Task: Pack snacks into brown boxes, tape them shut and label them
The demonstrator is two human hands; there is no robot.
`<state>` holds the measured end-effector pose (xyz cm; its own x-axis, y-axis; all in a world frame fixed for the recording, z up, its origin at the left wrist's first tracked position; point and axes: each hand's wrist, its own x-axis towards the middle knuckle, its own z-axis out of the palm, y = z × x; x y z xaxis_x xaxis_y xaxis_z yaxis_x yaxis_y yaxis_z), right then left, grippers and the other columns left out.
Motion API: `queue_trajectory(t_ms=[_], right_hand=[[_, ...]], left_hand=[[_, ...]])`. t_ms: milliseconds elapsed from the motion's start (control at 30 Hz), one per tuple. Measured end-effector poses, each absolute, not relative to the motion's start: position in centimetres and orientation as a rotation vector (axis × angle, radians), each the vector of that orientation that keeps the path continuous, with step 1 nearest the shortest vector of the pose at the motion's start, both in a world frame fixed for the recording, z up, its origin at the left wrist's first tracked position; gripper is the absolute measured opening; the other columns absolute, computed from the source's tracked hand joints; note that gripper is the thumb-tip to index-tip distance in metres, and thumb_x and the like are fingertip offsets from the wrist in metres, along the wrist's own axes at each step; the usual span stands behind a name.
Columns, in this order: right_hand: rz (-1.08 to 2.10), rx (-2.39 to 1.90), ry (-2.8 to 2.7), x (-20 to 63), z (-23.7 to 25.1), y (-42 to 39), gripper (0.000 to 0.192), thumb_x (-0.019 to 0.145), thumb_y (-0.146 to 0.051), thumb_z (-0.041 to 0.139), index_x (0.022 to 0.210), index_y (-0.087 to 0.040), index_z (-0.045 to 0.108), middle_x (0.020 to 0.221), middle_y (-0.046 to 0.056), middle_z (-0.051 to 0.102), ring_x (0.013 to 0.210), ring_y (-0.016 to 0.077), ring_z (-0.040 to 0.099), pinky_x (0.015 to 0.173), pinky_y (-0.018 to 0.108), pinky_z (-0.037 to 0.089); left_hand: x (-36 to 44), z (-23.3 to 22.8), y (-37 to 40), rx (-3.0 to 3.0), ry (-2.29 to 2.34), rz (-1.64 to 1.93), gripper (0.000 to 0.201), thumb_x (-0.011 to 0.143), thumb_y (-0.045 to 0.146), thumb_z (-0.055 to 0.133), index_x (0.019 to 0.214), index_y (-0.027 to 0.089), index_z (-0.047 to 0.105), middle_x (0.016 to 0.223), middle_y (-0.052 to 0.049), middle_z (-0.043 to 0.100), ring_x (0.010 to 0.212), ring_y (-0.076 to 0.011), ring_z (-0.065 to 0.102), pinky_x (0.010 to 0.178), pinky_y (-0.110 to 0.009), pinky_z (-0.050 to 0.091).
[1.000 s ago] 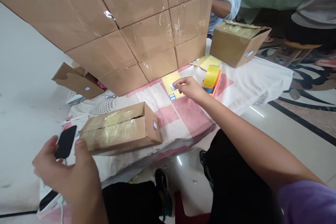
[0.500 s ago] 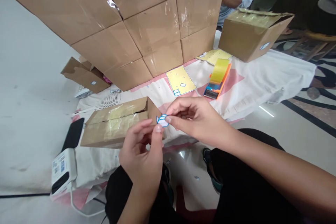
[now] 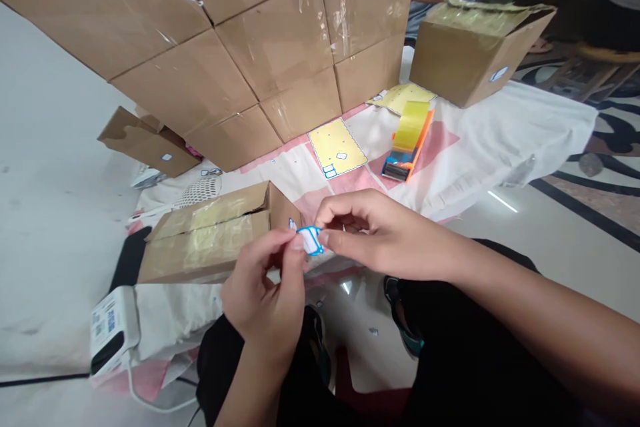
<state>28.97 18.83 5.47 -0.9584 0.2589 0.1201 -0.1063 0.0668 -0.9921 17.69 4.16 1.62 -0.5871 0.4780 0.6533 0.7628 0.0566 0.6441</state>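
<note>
Pinched between both hands, a small blue-bordered white sticker (image 3: 311, 239) is held just in front of the near end of the taped cardboard box (image 3: 210, 235). The left hand (image 3: 265, 293) nips its left edge with thumb and forefinger, and the right hand (image 3: 385, 233) nips its right edge the same way, both closed on it. To handle it well, I judge a light hold at the very edges best, so that the sticky side touches neither fingers nor itself, and the label stays flat. Farther back lie a yellow sticker sheet (image 3: 337, 147) and a tape dispenser (image 3: 409, 141) on the cloth (image 3: 500, 140).
</note>
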Motion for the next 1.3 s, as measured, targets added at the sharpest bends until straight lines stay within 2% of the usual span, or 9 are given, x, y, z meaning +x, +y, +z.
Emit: queue_trajectory(t_ms=[100, 300, 500, 667, 767, 867, 1033, 1200, 1300], right_hand=[[1.942, -0.113, -2.068, 29.2, 5.4, 18.8, 0.011, 0.092, -0.022, 0.057, 0.083, -0.018, 0.061, 0.077, -0.001, 0.059, 0.068, 0.011, 0.051, 0.06, 0.024, 0.041], [1.956, -0.083, -2.06, 29.5, 5.5, 18.8, 0.008, 0.093, -0.019, 0.055, 0.088, -0.018, 0.06, 0.084, 0.001, 0.062, 0.074, 0.012, 0.055, 0.065, 0.025, 0.045], [1.924, -0.07, -2.084, 29.3, 5.3, 18.6, 0.009, 0.096, -0.019, 0.051, 0.089, -0.019, 0.057, 0.084, 0.001, 0.062, 0.075, 0.0126, 0.056, 0.066, 0.025, 0.045], [1.647, -0.007, -2.211, 29.2, 5.4, 18.5, 0.009, 0.095, -0.018, 0.05, 0.089, -0.02, 0.056, 0.083, 0.001, 0.062, 0.075, 0.0128, 0.054, 0.067, 0.026, 0.043], [1.492, 0.015, -2.279, 29.1, 5.5, 18.4, 0.01, 0.096, -0.019, 0.049, 0.088, -0.02, 0.056, 0.083, 0.001, 0.06, 0.075, 0.0131, 0.052, 0.066, 0.026, 0.041], [1.411, 0.014, -2.307, 29.0, 5.4, 18.3, 0.012, 0.096, -0.02, 0.048, 0.086, -0.02, 0.054, 0.081, 0.001, 0.058, 0.073, 0.0128, 0.05, 0.066, 0.026, 0.04], [1.434, -0.039, -2.286, 28.7, 5.0, 18.4, 0.012, 0.094, -0.018, 0.049, 0.083, -0.02, 0.051, 0.076, -0.001, 0.054, 0.067, 0.011, 0.045, 0.061, 0.024, 0.036], [1.518, -0.071, -2.214, 28.4, 4.5, 18.6, 0.01, 0.093, -0.018, 0.05, 0.083, -0.02, 0.051, 0.078, -0.001, 0.053, 0.067, 0.011, 0.045, 0.061, 0.024, 0.037], [1.55, -0.062, -2.215, 28.3, 4.6, 18.5, 0.011, 0.094, -0.021, 0.051, 0.084, -0.02, 0.053, 0.079, 0.0, 0.055, 0.069, 0.0114, 0.047, 0.062, 0.025, 0.038]], left_hand=[[17.5, 2.0, 4.0, -1.397, -2.033, -1.42, 0.013, 0.088, 0.016, 0.067, 0.1, 0.021, 0.068, 0.078, 0.001, 0.066, 0.063, -0.0095, 0.062, 0.058, -0.022, 0.051], [17.7, 2.9, 4.5, -1.627, -1.938, -1.28, 0.036, 0.079, 0.012, 0.071, 0.113, 0.021, 0.065, 0.083, 0.0, 0.068, 0.064, -0.0099, 0.059, 0.056, -0.022, 0.049], [18.0, 3.1, 4.7, -1.602, -1.94, -1.228, 0.031, 0.082, 0.011, 0.069, 0.111, 0.021, 0.065, 0.08, 0.002, 0.069, 0.061, -0.0088, 0.059, 0.055, -0.021, 0.049], [18.1, 2.8, 4.2, -1.526, -1.965, -1.234, 0.029, 0.083, 0.015, 0.069, 0.111, 0.02, 0.066, 0.081, 0.0, 0.072, 0.058, -0.0084, 0.06, 0.054, -0.02, 0.049], [18.1, 2.6, 4.0, -1.461, -2.012, -1.27, 0.021, 0.085, 0.016, 0.067, 0.106, 0.019, 0.068, 0.083, -0.001, 0.074, 0.058, -0.0087, 0.06, 0.055, -0.021, 0.049], [18.0, 2.5, 3.8, -1.432, -2.082, -1.33, 0.01, 0.087, 0.017, 0.065, 0.095, 0.02, 0.068, 0.073, 0.002, 0.07, 0.058, -0.0094, 0.061, 0.057, -0.021, 0.049], [17.7, 2.7, 3.8, -1.363, -2.167, -1.344, 0.009, 0.089, 0.018, 0.063, 0.082, 0.02, 0.067, 0.064, 0.004, 0.066, 0.055, -0.0085, 0.059, 0.054, -0.02, 0.046], [17.6, 2.8, 3.7, -1.367, -2.166, -1.399, 0.002, 0.088, 0.019, 0.065, 0.089, 0.02, 0.067, 0.072, 0.002, 0.07, 0.058, -0.0094, 0.06, 0.055, -0.021, 0.046], [17.6, 3.1, 3.7, -1.442, -2.083, -1.293, 0.013, 0.083, 0.018, 0.071, 0.095, 0.02, 0.067, 0.074, 0.003, 0.071, 0.056, -0.0082, 0.058, 0.052, -0.02, 0.044]])
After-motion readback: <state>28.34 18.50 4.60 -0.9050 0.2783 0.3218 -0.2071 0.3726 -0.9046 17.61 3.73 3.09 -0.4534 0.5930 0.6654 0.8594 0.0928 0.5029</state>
